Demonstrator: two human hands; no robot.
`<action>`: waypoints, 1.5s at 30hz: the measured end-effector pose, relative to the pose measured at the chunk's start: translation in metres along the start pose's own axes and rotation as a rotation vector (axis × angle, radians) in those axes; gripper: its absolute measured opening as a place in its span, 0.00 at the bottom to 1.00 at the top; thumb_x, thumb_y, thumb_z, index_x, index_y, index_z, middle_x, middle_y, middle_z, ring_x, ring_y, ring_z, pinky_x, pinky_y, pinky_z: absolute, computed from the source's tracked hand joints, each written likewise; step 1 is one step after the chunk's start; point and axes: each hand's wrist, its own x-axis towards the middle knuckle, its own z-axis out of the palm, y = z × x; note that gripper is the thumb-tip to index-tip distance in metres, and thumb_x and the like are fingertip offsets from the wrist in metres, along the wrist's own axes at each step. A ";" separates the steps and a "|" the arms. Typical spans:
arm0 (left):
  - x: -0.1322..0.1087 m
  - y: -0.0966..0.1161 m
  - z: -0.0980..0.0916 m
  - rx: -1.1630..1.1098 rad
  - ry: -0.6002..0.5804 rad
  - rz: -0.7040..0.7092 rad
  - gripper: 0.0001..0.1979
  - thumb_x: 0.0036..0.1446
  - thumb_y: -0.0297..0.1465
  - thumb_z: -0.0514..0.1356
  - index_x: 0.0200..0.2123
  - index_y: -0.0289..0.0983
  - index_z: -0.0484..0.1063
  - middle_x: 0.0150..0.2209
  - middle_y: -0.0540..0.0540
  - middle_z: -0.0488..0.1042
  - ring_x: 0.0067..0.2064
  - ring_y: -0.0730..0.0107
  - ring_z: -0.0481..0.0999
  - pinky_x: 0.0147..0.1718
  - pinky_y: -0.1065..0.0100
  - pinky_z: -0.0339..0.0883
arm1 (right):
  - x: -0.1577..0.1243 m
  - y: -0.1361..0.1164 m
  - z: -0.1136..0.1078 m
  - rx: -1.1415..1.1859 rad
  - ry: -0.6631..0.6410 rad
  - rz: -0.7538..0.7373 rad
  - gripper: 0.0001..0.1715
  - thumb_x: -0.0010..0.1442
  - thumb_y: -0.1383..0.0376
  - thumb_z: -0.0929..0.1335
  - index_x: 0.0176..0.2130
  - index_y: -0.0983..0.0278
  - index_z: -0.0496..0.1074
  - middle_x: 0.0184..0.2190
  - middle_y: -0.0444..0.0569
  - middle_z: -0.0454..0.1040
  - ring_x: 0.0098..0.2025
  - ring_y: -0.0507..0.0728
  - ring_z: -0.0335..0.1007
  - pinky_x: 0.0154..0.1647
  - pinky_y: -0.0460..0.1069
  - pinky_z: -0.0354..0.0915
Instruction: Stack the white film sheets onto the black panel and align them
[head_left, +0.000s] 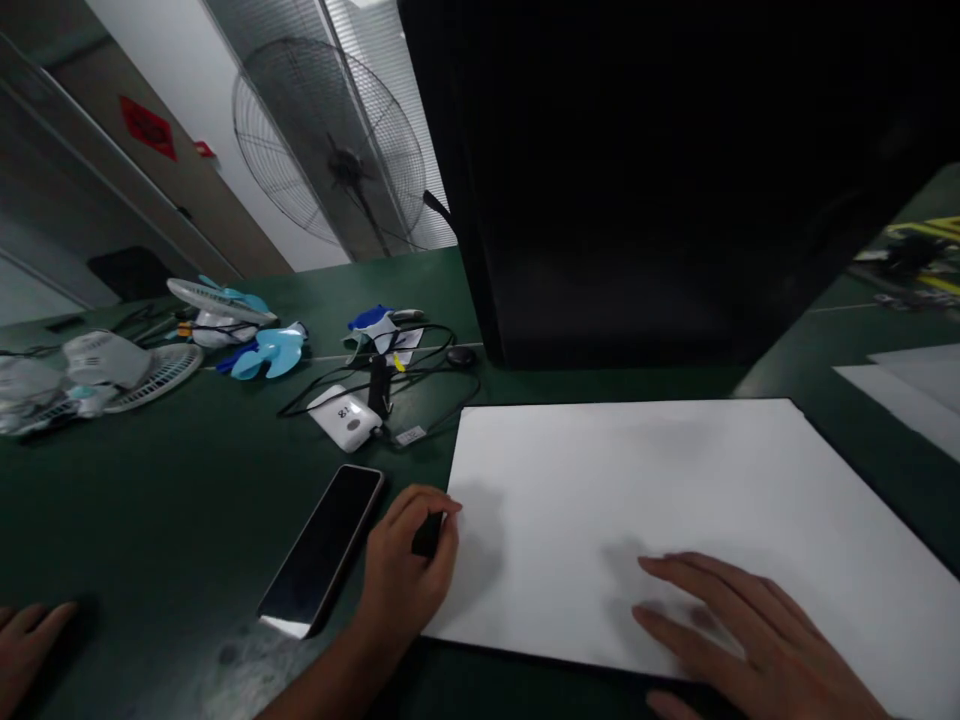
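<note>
A flat white board [637, 480] with a thin dark edge lies on the green table before me. At its left edge is my left hand [409, 565], its fingers curled and the tips of thumb and index finger close together. Whatever may be between those tips is too small to make out. Over the front right part of the board is my right hand [742, 630], open, with fingers stretched and apart and nothing in it; it casts a shadow on the white surface. Left of my left hand a phone [324, 550] lies with its dark screen up.
Behind the board rises a large black panel [637, 200]. A white device [345, 418] with black cables and a mouse [460, 356] lie left of it. Fan parts [270, 352] sit farther left. Another person's hand [30, 640] rests at far left. Papers [911, 395] lie right.
</note>
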 end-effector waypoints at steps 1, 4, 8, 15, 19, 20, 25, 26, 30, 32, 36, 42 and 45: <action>-0.001 0.001 -0.002 0.067 0.007 0.008 0.05 0.61 0.31 0.58 0.35 0.42 0.74 0.30 0.47 0.75 0.33 0.63 0.77 0.35 0.63 0.71 | 0.003 -0.004 -0.007 0.040 0.001 0.031 0.19 0.63 0.49 0.68 0.49 0.55 0.77 0.55 0.51 0.73 0.55 0.61 0.66 0.48 0.55 0.69; -0.005 0.005 -0.010 0.226 -0.080 0.002 0.08 0.59 0.34 0.55 0.33 0.40 0.73 0.18 0.54 0.60 0.21 0.70 0.66 0.26 0.67 0.61 | 0.008 -0.015 -0.021 0.156 -0.030 0.116 0.11 0.67 0.56 0.66 0.42 0.58 0.76 0.43 0.51 0.74 0.47 0.57 0.66 0.46 0.53 0.64; -0.009 0.007 -0.014 0.311 -0.183 0.016 0.11 0.59 0.36 0.52 0.35 0.39 0.73 0.15 0.56 0.57 0.17 0.72 0.60 0.24 0.69 0.54 | 0.003 -0.020 -0.022 0.225 -0.096 0.154 0.15 0.69 0.62 0.65 0.30 0.63 0.70 0.28 0.46 0.68 0.33 0.51 0.61 0.39 0.50 0.57; -0.008 -0.003 -0.011 0.330 -0.284 0.039 0.13 0.63 0.37 0.51 0.38 0.40 0.74 0.16 0.56 0.59 0.16 0.73 0.62 0.22 0.70 0.52 | 0.001 -0.008 -0.017 0.246 -0.078 0.179 0.21 0.69 0.65 0.65 0.23 0.64 0.63 0.19 0.41 0.60 0.23 0.47 0.55 0.30 0.49 0.50; -0.005 -0.006 -0.012 0.340 -0.344 0.002 0.13 0.64 0.38 0.50 0.39 0.40 0.73 0.16 0.56 0.60 0.17 0.72 0.63 0.23 0.69 0.50 | 0.002 -0.009 -0.016 0.262 -0.113 0.194 0.22 0.69 0.65 0.64 0.23 0.64 0.62 0.19 0.41 0.60 0.23 0.47 0.55 0.30 0.49 0.49; -0.003 -0.006 -0.013 0.341 -0.353 -0.009 0.13 0.64 0.38 0.50 0.39 0.40 0.73 0.16 0.56 0.60 0.17 0.72 0.63 0.23 0.69 0.50 | 0.002 -0.010 -0.015 0.265 -0.124 0.193 0.22 0.69 0.65 0.64 0.23 0.64 0.62 0.19 0.41 0.61 0.23 0.47 0.55 0.30 0.49 0.49; 0.001 -0.008 -0.017 0.328 -0.365 -0.043 0.13 0.65 0.37 0.50 0.41 0.41 0.73 0.17 0.57 0.59 0.18 0.71 0.63 0.24 0.69 0.49 | 0.002 -0.015 -0.011 0.266 -0.226 0.173 0.24 0.71 0.63 0.61 0.23 0.64 0.65 0.19 0.42 0.64 0.23 0.48 0.56 0.31 0.50 0.46; 0.001 -0.009 -0.017 0.328 -0.364 -0.046 0.13 0.65 0.37 0.50 0.41 0.41 0.73 0.17 0.57 0.59 0.19 0.71 0.63 0.24 0.69 0.49 | 0.002 -0.016 -0.010 0.267 -0.252 0.167 0.24 0.71 0.63 0.61 0.23 0.64 0.66 0.19 0.42 0.65 0.23 0.48 0.56 0.31 0.51 0.46; 0.000 -0.009 -0.017 0.357 -0.353 -0.029 0.13 0.66 0.37 0.50 0.42 0.40 0.73 0.17 0.57 0.59 0.19 0.71 0.62 0.25 0.69 0.48 | 0.003 -0.022 -0.011 0.273 -0.306 0.174 0.24 0.71 0.62 0.60 0.25 0.63 0.70 0.20 0.42 0.67 0.23 0.49 0.54 0.31 0.51 0.44; -0.001 -0.009 -0.017 0.372 -0.351 -0.017 0.14 0.66 0.37 0.50 0.42 0.40 0.73 0.17 0.57 0.58 0.19 0.71 0.62 0.25 0.69 0.48 | 0.004 -0.023 -0.012 0.282 -0.330 0.187 0.24 0.71 0.61 0.60 0.25 0.63 0.70 0.20 0.42 0.67 0.23 0.49 0.53 0.31 0.51 0.43; -0.001 -0.009 -0.018 0.382 -0.337 -0.028 0.14 0.66 0.38 0.50 0.42 0.40 0.74 0.17 0.57 0.58 0.18 0.71 0.63 0.24 0.69 0.49 | 0.002 -0.024 -0.016 0.303 -0.375 0.228 0.25 0.72 0.59 0.59 0.27 0.63 0.72 0.22 0.43 0.69 0.24 0.49 0.55 0.32 0.51 0.42; 0.000 -0.006 -0.018 0.339 -0.345 -0.003 0.15 0.66 0.39 0.50 0.41 0.40 0.73 0.17 0.57 0.56 0.18 0.70 0.63 0.24 0.69 0.49 | 0.001 -0.024 -0.022 0.321 -0.391 0.295 0.27 0.73 0.58 0.57 0.28 0.63 0.72 0.23 0.44 0.70 0.25 0.48 0.56 0.32 0.50 0.44; -0.001 -0.005 -0.019 0.320 -0.345 -0.011 0.15 0.66 0.38 0.49 0.42 0.39 0.73 0.17 0.58 0.56 0.18 0.70 0.62 0.24 0.69 0.48 | 0.001 -0.026 -0.022 0.307 -0.357 0.296 0.27 0.73 0.58 0.58 0.26 0.64 0.71 0.22 0.44 0.68 0.23 0.48 0.53 0.32 0.50 0.44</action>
